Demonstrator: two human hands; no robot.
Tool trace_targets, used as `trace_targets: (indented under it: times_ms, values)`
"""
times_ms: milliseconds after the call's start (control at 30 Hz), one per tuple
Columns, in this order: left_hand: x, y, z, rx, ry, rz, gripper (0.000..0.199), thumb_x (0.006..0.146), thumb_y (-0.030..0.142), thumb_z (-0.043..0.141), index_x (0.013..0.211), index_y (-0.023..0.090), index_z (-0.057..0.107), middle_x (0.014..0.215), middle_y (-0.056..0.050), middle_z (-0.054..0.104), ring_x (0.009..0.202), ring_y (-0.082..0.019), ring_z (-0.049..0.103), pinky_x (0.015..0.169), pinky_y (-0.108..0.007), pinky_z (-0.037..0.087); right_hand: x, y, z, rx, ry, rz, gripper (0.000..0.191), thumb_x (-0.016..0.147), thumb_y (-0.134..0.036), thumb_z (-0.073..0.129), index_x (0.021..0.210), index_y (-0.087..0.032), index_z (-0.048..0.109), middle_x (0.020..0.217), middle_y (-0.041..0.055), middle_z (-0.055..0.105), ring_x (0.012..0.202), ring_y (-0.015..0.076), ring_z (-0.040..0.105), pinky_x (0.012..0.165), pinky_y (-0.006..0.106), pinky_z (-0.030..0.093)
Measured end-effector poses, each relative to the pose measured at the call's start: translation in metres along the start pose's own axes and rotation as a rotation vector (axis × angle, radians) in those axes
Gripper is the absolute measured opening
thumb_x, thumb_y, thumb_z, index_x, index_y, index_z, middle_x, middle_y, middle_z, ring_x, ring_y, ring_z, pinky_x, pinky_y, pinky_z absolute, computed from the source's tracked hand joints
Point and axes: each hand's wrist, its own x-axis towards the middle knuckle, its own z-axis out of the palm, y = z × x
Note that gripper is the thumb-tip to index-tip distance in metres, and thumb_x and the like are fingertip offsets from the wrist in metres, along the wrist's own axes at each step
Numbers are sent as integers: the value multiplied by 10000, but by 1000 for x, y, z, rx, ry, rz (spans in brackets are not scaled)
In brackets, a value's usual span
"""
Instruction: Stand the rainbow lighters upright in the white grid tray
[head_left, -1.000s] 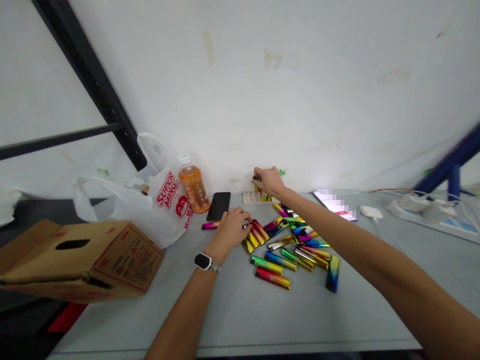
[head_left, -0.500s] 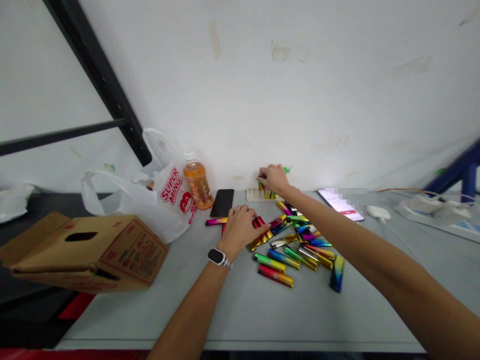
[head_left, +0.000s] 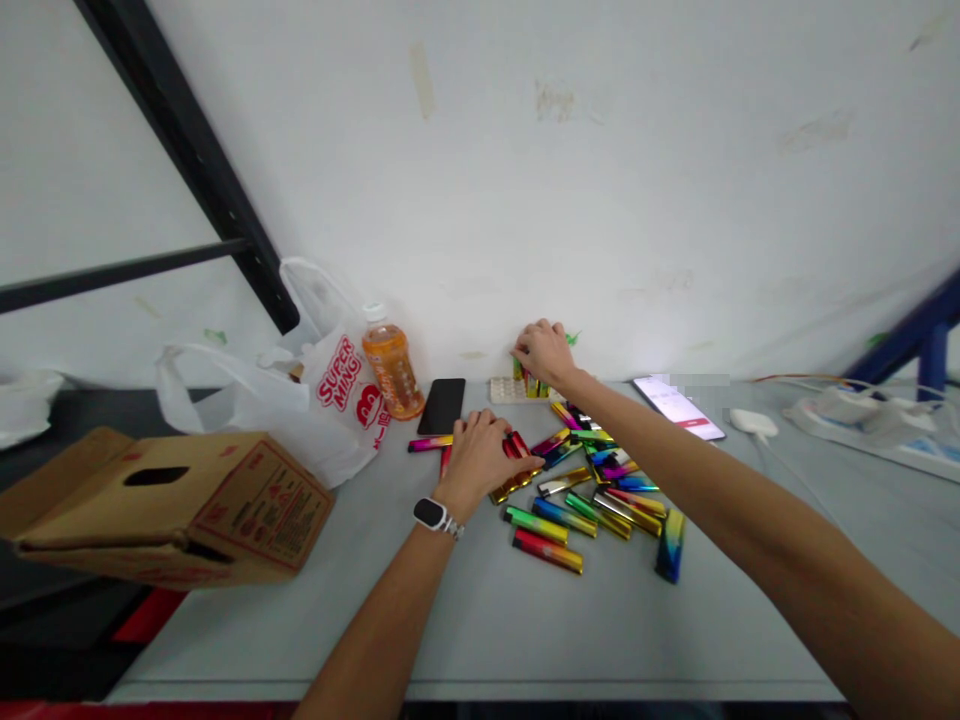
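Observation:
My left hand (head_left: 484, 455), with a smartwatch on its wrist, lies palm down with its fingers spread and thumb out. It rests over a cluster of red-and-gold lighters (head_left: 514, 482), partly hiding them. At the wall, my right hand (head_left: 546, 352) is closed in a pinch at the top of an upright green-yellow lighter (head_left: 517, 369). That lighter stands in a pale tray with small compartments (head_left: 501, 390), beside several other upright lighters (head_left: 536, 386). Shiny multicoloured lighters (head_left: 566, 515) lie scattered between my forearms.
To the left are a cardboard box (head_left: 262, 510), a white plastic bag (head_left: 292, 425) and an orange drink bottle (head_left: 394, 370). A dark phone (head_left: 442, 405) lies behind my left hand. Rightward are a lit phone (head_left: 679, 405), a white charger (head_left: 752, 422) and a power strip (head_left: 885, 425).
The view has shifted very slightly. My right hand has risen a little over the tray, showing more of the upright lighters; my left hand stays on the red-and-gold ones.

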Motion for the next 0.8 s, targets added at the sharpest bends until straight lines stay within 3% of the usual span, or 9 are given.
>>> trace_targets:
  times_ms: [400,567,667,800]
  values:
    - [2,3,-3,7,-71,-48,625,809,724,613,1132,190,627,1166,-117,630,1144,-328,534,951,-442,368,-11,-7,-7,-178,-24,-101,400,1014,-335,450,1004,-106,778,1162,203,635,1141,317,454,941,437,281]
    - [2,6,-8,-113,-59,-29,501,873,565,650,1213,214,544,1093,-84,708,1114,-315,584,949,-448,362,-28,-10,-12,-244,-7,-190,453,1022,-371,409,1069,-81,754,1198,233,604,1151,344,455,963,457,275]
    - [5,6,-9,-250,3,-33,405,906,385,665,1254,241,518,986,-30,742,1081,-280,629,951,-433,370,-35,-11,-10,-234,-11,-174,445,1007,-377,435,1197,-66,690,1204,245,593,1148,355,459,967,462,283]
    - [11,4,-7,-445,174,-62,434,888,233,675,1289,243,509,977,-17,745,1003,-229,679,942,-397,414,-43,-16,-11,-50,51,4,459,993,-351,457,1377,-130,573,1183,211,589,1127,344,483,968,470,308]
